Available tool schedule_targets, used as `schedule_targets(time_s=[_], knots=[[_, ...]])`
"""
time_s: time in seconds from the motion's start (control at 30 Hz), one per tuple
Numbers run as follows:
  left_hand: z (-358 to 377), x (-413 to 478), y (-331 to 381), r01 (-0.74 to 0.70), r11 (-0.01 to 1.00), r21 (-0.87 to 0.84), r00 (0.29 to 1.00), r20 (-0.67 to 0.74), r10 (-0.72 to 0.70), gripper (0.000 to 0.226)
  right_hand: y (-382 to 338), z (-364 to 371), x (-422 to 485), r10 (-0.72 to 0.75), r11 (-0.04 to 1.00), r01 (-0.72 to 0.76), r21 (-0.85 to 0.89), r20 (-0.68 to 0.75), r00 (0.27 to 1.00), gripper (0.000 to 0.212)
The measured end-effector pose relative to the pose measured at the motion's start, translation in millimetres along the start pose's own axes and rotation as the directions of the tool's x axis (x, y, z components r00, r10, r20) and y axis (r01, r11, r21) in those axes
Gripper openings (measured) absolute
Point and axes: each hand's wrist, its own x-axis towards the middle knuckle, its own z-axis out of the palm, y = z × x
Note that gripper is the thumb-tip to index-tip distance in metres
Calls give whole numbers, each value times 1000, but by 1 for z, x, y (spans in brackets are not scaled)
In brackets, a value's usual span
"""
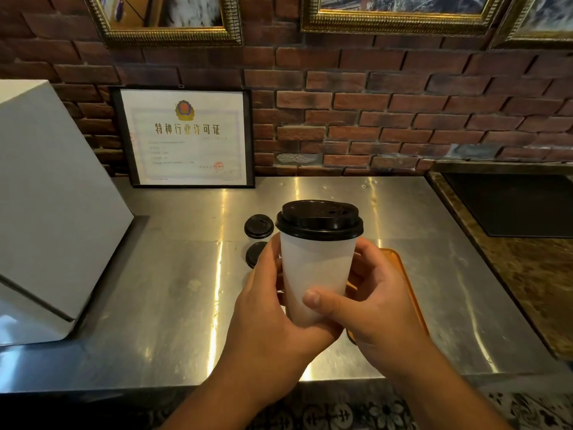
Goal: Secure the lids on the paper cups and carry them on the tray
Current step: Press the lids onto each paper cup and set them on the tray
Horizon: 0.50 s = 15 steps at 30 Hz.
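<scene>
A white paper cup [314, 268] with a black lid [319, 220] on top is held up above the steel counter. My left hand [269, 308] wraps its left side and bottom. My right hand [372, 299] grips its right side, thumb across the front. Two loose black lids [259, 225] lie on the counter just left of the cup, the nearer one [255, 254] partly hidden by my left hand. An orange tray [406, 280] lies under my right hand, mostly covered by it.
The steel counter [173, 274] runs to a brick wall. A large white box [46, 206] stands at the left. A framed certificate [186, 138] leans on the wall. A stone-topped surface with a black mat [514, 206] adjoins at the right.
</scene>
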Motion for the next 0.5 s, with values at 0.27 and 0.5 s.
schedule_targets(time_s=[0.27, 0.5], knots=[[-3, -1, 4, -33, 999, -13, 999, -8, 33, 107, -5, -1, -3, -2, 1000, 1, 27, 18, 1000, 78], [-5, -5, 4, -25, 1000, -13, 999, -28, 25, 108, -4, 1, -4, -12, 1000, 11, 7, 10, 1000, 77]])
